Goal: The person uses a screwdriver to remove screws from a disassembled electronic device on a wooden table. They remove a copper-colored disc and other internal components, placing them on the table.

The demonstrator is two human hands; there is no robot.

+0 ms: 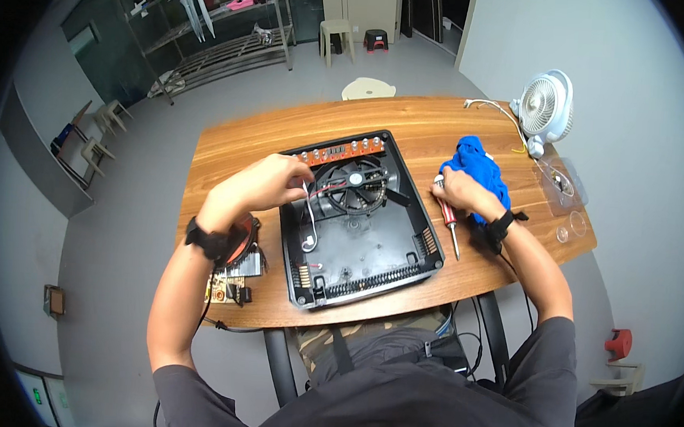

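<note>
An opened black appliance housing (360,238) lies flat near the middle of the wooden table (410,124), a round black fan (353,184) set in its far half and a strip of orange circuit board (338,151) running along its far edge. A thin white wire (308,223) hangs down from the left hand (269,182) and loops over the bare floor of the housing. That hand reaches in over the housing's far-left corner, its fingers curled together and pinching the upper end of the wire.

To the right of the housing, the right hand (462,189) rests on the table, closed around the top of a red-handled screwdriver (449,220) whose shaft points toward the near edge. The hand lies against a crumpled blue cloth (478,167), just beyond it. Both wrists wear black straps.

On the near-left side, partly under the left forearm, sits a copper coil (245,231) with a green circuit board (232,281) beside it. At the far-right corner stands a small white fan (547,107), with a clear plastic tray (567,188) near it. A metal shelf rack (212,33) stands on the grey floor beyond the table, with some stools nearby.
</note>
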